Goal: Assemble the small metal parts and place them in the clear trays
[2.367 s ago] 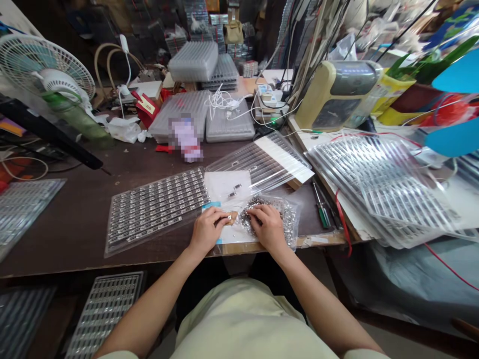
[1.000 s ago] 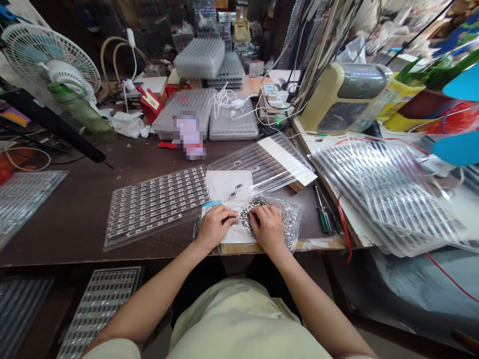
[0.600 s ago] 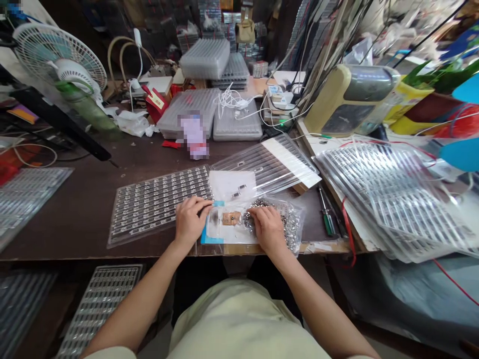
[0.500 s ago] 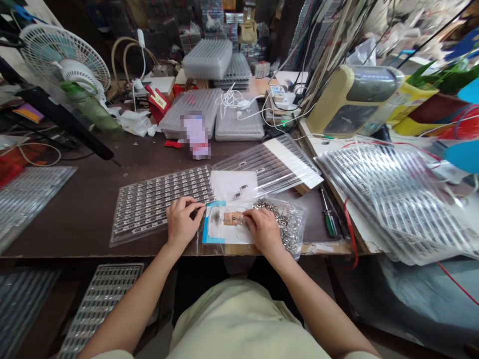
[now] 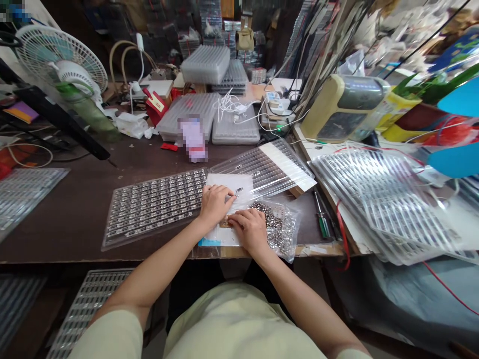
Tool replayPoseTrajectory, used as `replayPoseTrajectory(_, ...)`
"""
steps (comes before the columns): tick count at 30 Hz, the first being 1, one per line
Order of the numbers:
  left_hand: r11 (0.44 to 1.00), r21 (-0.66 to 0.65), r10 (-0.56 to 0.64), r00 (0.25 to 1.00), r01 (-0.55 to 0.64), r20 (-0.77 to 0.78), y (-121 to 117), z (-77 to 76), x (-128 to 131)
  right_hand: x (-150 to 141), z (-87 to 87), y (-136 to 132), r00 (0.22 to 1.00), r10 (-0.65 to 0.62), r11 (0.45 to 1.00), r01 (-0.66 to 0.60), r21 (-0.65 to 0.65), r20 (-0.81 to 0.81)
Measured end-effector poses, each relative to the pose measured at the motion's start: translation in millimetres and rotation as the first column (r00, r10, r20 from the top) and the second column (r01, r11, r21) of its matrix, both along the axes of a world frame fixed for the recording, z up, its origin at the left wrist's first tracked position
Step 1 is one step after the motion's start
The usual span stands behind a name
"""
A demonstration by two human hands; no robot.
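Note:
My left hand (image 5: 216, 205) reaches over the white paper (image 5: 220, 180), thumb and fingertips closed on a small dark rectangular part (image 5: 235, 196). A similar small part (image 5: 239, 190) lies just beyond those fingertips. My right hand (image 5: 251, 228) is closed in a pinch at a small brown block (image 5: 224, 222), mostly hidden by the hands; what the pinch holds is too small to make out. To its right lies a clear plastic bag (image 5: 294, 224) with many tiny shiny metal pieces (image 5: 272, 215). A clear tray (image 5: 155, 207) filled with rows of dark parts lies left of my hands.
A ribbed clear tray (image 5: 269, 167) with a white strip lies behind the paper. Green-handled screwdriver (image 5: 322, 223) lies right of the bag. Stacked trays (image 5: 385, 199) stand at right. A black tool (image 5: 62, 122) and fan (image 5: 62, 65) are at left; cables (image 5: 232, 104) lie behind.
My left hand has moved from the filled tray's right edge rightward onto the paper and pinched a small dark part. My right hand has shifted left from the metal pieces to the brown block.

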State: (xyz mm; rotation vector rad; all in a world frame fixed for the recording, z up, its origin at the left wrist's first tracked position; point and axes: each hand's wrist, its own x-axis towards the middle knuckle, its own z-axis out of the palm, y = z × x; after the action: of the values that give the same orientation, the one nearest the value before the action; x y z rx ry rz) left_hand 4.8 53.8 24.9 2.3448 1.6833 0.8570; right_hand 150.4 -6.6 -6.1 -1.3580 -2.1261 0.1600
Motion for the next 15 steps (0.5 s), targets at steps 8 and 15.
replayPoseTrajectory(8,0.984,-0.171,-0.024,0.99,0.047,0.138,-53.9,-0.1,-46.0,-1.7,-3.0,1.8,1.0,0.017,1.0,-0.017,-0.011,-0.001)
replayPoseTrajectory(15,0.999,-0.042,-0.016,0.996,0.02,0.087,-85.4,-31.3,-54.0,0.5,2.3,0.2,0.998,0.001,1.0,-0.002,0.015,0.061)
